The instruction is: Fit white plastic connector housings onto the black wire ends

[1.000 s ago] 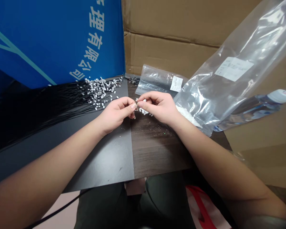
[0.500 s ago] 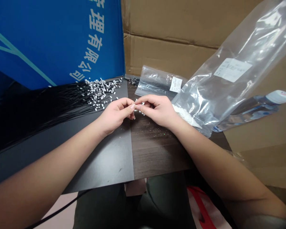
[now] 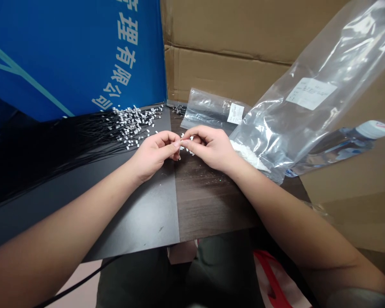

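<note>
My left hand point(image 3: 155, 154) and my right hand point(image 3: 208, 147) meet fingertip to fingertip above the table, over the seam between its grey and brown parts. Both are closed in a pinch, thumb against forefinger. Whatever sits between the fingertips is too small and too covered to name. Several small white pieces point(image 3: 191, 152) lie on the table just behind and below the fingers. To the left spreads a big bundle of thin black wires point(image 3: 51, 145), with white connectors point(image 3: 131, 122) at the ends nearest my left hand.
A clear plastic bag point(image 3: 276, 137) with small white parts point(image 3: 250, 156) leans at the right, by a water bottle point(image 3: 336, 145). A smaller labelled bag point(image 3: 208, 109) lies behind my hands. A blue panel point(image 3: 77, 51) and brown cardboard point(image 3: 231, 25) stand at the back.
Both hands keep the same pinch at nearly the same spot. The whole view has shifted very slightly; no object has visibly been moved.
</note>
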### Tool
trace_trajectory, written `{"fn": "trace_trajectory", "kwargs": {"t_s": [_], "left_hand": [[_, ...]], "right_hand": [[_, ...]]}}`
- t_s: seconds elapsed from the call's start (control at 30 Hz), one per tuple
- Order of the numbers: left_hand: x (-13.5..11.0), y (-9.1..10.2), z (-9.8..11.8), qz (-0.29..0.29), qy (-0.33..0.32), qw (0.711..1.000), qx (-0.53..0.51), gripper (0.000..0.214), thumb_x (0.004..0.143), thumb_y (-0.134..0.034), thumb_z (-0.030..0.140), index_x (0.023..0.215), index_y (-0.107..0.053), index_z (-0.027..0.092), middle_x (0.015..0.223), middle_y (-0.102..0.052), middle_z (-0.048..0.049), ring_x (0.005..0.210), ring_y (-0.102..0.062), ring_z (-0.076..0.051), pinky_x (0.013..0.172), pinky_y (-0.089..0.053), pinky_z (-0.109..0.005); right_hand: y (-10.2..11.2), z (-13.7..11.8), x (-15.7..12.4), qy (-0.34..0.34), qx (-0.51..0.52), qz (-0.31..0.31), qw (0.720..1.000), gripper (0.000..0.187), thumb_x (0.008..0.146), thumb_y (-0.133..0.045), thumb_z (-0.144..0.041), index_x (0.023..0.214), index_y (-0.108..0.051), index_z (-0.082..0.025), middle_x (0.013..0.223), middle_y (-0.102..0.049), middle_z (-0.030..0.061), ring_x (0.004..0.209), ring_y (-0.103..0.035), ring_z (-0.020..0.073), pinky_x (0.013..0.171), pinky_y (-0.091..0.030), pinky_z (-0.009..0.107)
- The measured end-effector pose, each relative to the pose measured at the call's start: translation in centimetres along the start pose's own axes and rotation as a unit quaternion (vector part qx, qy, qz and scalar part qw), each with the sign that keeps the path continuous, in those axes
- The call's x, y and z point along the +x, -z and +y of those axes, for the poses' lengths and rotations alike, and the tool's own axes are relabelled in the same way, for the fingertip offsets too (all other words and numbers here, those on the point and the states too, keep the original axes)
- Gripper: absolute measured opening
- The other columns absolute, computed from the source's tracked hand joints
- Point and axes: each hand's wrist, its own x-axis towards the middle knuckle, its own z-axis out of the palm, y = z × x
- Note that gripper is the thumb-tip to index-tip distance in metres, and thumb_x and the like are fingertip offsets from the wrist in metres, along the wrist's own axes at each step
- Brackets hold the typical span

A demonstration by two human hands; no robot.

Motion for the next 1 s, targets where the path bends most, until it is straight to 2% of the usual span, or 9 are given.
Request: {"fn": "trace_trajectory", "kwargs": {"t_s": [0.5,1.0], "left_hand": [[-0.14,-0.18,0.17,0.019,0.017,1.0,-0.01,0.03,0.079,-0.091,0.039,0.087,-0.072,0.017,0.078,-0.066,-0.0002,0.069,-0.062,-0.012,0.067,-0.05,-0.026],[-0.24,-0.11,0.39,0.012,0.023,0.999,-0.025,0.023,0.082,-0.088,0.034,0.085,-0.074,0.016,0.078,-0.066,-0.0002,0.07,-0.062,-0.012,0.07,-0.05,-0.026]], "right_hand": [[0.1,-0.14,-0.2,0.0,0.004,-0.003,1.0,0.015,0.099,-0.072,-0.036,0.097,-0.07,-0.021,0.066,-0.05,-0.0067,0.062,-0.044,0.0119,0.067,-0.037,0.03],[0.19,-0.12,-0.27,0.002,0.007,-0.018,1.0,0.018,0.1,-0.072,-0.039,0.098,-0.069,-0.022,0.065,-0.049,-0.0074,0.06,-0.041,0.0113,0.065,-0.037,0.03]]}}
